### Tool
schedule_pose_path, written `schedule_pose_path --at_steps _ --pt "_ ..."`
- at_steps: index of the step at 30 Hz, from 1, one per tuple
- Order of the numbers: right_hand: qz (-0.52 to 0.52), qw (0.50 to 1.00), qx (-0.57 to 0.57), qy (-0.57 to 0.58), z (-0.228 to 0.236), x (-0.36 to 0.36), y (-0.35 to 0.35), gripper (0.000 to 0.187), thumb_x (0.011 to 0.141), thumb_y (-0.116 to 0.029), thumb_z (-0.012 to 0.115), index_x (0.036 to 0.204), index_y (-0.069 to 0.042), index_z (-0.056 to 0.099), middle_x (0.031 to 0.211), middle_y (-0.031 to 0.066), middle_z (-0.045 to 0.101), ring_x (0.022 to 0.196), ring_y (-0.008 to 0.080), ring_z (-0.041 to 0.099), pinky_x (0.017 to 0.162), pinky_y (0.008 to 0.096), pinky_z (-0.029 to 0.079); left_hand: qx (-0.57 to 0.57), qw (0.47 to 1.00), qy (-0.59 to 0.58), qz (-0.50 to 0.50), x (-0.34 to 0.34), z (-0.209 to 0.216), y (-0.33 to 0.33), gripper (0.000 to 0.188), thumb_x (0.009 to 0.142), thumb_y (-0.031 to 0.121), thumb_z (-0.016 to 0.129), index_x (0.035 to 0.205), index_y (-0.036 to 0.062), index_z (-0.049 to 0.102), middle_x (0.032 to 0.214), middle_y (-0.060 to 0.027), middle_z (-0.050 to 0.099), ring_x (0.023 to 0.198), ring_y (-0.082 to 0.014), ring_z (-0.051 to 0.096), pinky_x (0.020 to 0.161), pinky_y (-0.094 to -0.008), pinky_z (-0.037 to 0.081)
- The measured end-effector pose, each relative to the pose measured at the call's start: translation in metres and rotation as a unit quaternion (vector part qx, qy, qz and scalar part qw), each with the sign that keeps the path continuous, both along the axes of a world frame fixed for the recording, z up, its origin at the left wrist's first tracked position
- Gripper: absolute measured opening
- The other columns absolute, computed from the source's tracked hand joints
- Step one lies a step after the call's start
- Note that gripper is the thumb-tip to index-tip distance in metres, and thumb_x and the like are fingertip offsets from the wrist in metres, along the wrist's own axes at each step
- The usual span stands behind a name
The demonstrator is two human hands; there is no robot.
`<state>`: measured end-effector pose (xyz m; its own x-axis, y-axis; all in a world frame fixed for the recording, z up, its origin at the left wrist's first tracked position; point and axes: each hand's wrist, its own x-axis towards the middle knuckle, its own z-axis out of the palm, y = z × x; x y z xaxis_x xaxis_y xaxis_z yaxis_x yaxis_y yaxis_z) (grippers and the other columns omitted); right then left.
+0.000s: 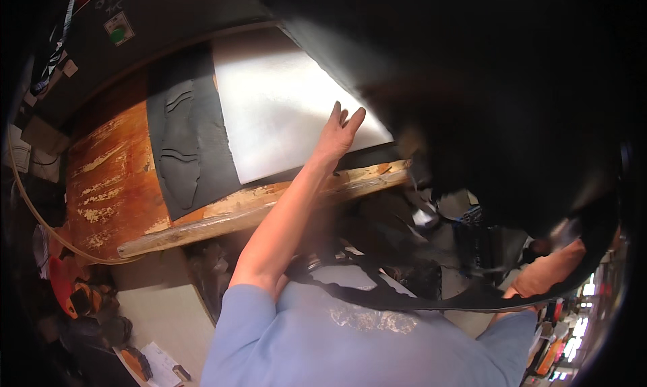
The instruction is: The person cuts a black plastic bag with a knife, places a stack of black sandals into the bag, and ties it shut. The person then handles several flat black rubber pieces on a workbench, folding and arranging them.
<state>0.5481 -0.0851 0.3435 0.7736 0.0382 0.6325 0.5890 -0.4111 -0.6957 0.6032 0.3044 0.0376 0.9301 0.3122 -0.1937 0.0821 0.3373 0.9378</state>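
My left hand point(340, 130) reaches out over a white board point(263, 111), its fingers stretched and apart, close to the edge of a large dark sheet point(485, 117). That sheet fills the upper right and is blurred. Off to the right, my right hand point(565, 242) is by a ragged black strip of sheet point(431, 298) that curves in front of my body. Blur and the dark material hide its fingers, so I cannot tell whether it grips the strip. A black sheet with cut slits point(182, 144) lies flat to the left of the white board.
Beneath the sheets is a worn brown wooden table point(108, 165) with a rough timber front edge point(263, 215). A green button point(118, 35) sits on the dark panel behind. Red and orange objects point(64, 289) stand low at the left, near a pale panel point(162, 319). Dark clutter lies below the table's right end.
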Motion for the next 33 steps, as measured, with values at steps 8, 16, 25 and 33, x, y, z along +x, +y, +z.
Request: schedule_pose_path --at_steps 8,16,25,33 --pt "-0.072 0.997 0.014 0.001 0.035 -0.012 -0.067 0.035 0.103 -0.015 0.064 0.133 0.003 0.067 0.122 0.0118 0.073 0.108 0.0187 0.07 0.099 0.0326 0.054 -0.123 0.979 -0.15 -0.066 -0.074 0.022 0.007 0.021 0.111 0.022 0.054 0.119 0.0038 0.062 0.082 -0.0119 0.072 0.055 -0.0194 0.067 0.051 -0.0307 0.055" --pt "0.098 0.986 0.06 0.118 0.019 0.159 -0.034 0.039 0.106 -0.023 0.06 0.136 0.002 0.065 0.126 0.0112 0.072 0.113 0.0206 0.069 0.104 0.0351 0.052 -0.17 0.979 -0.107 0.04 -0.167 0.058 0.035 0.024 0.111 0.032 0.057 0.109 0.0093 0.066 0.076 -0.0067 0.068 0.045 -0.0196 0.059 0.035 -0.0285 0.044" --pt "-0.037 0.881 -0.441 0.166 -0.258 0.38 0.117 0.06 0.101 -0.047 0.059 0.14 -0.003 0.064 0.136 0.0227 0.068 0.131 0.0381 0.063 0.113 0.0466 0.047 -0.149 0.944 0.153 0.25 -0.101 0.001 0.069 0.035 0.107 0.036 0.064 0.103 0.0013 0.062 0.081 -0.0124 0.069 0.056 -0.0176 0.062 0.048 -0.0266 0.049" --pt "0.084 0.909 -0.336 0.23 -0.326 0.383 0.108 0.061 0.095 -0.034 0.071 0.14 0.007 0.059 0.097 0.0336 0.072 0.097 0.042 0.075 0.089 0.0474 0.055 -0.014 0.935 0.191 0.297 -0.098 -0.023 0.064 0.026 0.105 0.027 0.068 0.109 0.0015 0.065 0.083 -0.0066 0.068 0.057 -0.0132 0.064 0.048 -0.023 0.049"
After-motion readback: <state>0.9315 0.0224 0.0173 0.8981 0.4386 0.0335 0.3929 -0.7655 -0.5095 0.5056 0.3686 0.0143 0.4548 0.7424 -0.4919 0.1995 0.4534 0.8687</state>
